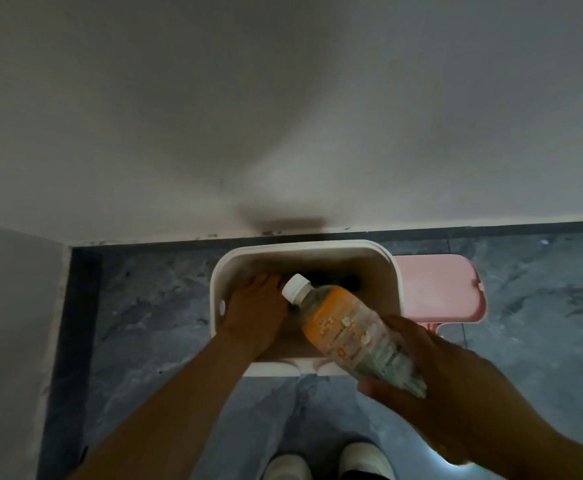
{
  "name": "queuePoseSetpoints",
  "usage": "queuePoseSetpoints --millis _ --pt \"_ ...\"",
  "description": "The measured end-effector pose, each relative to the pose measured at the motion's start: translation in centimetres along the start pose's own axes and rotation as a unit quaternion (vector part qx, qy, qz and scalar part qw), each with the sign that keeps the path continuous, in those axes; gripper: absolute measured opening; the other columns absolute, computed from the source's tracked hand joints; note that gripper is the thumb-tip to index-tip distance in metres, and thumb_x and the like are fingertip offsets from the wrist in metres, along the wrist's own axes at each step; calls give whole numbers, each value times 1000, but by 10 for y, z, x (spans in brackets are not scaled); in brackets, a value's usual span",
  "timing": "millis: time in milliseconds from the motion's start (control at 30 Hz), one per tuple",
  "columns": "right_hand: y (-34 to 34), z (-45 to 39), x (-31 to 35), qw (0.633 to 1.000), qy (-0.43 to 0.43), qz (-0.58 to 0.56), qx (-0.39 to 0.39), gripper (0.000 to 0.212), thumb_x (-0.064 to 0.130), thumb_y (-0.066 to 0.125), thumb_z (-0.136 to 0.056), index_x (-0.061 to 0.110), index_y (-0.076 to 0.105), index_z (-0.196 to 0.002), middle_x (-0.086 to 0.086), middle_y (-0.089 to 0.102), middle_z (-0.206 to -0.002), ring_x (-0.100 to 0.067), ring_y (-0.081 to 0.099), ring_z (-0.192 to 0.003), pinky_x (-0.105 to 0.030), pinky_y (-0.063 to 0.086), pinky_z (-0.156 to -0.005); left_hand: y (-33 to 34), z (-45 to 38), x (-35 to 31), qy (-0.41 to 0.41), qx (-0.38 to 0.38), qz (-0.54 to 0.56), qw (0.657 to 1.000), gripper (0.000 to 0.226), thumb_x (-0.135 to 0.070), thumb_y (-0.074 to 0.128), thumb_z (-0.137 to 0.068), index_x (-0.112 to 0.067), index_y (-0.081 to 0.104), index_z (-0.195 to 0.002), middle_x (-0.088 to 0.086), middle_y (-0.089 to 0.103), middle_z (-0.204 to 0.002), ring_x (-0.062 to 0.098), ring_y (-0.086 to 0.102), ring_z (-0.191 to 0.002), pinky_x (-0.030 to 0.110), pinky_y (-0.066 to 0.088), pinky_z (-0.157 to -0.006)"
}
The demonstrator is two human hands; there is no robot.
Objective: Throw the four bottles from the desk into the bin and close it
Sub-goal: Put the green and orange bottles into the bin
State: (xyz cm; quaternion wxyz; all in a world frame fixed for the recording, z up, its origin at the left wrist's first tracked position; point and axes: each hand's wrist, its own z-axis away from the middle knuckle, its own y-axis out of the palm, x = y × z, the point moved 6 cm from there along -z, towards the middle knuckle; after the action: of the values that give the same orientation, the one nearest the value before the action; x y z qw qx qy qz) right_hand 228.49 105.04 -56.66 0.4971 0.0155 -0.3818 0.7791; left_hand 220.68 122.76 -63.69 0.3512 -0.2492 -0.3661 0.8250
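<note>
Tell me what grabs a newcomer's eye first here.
The orange-labelled bottle with a white cap, held by the right hand and angled cap-first into the open white bin at centre. The left hand reaches inside the bin, and the pink lid hangs open to its right.

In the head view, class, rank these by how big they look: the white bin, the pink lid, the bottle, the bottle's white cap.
1. white bin
2. pink lid and bottle: unsure, since the bottle is nearer the camera
3. white cap
</note>
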Motion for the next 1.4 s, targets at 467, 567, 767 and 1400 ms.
queuePoseSetpoints --millis 467,567,767,1400 --pt "24 -95 60 964 -96 246 20 64 59 49 -82 17 41 -129 -7 59 -125 -27 58 -111 -41 46 -94 -32 75 52 -11 -186 125 975 34 -13 64 -83 -7 59 -117 13 60 -118 28 52 -114 37 48 -91" --pt "40 -110 61 956 -90 280 16 55 51 51 -84 15 45 -125 -9 60 -122 -27 58 -109 -42 45 -92 -21 69 56 -21 -187 138 972 39 -20 60 -86 -11 54 -123 9 55 -125 23 46 -120 33 44 -96" --pt "67 -125 43 955 -58 283 62 63 51 49 -83 16 35 -133 -12 52 -132 -35 50 -119 -52 39 -102 -16 62 59 -5 -209 125 970 34 -18 62 -85 -8 58 -117 11 59 -117 28 47 -115 36 46 -93" --pt "23 -42 36 978 36 -199 -59 27 17 42 -96 1 60 -108 -20 63 -111 -29 60 -98 -37 49 -87 -26 90 72 -82 -144 263 951 28 -17 57 -88 -12 60 -115 7 62 -118 21 55 -109 23 40 -86"
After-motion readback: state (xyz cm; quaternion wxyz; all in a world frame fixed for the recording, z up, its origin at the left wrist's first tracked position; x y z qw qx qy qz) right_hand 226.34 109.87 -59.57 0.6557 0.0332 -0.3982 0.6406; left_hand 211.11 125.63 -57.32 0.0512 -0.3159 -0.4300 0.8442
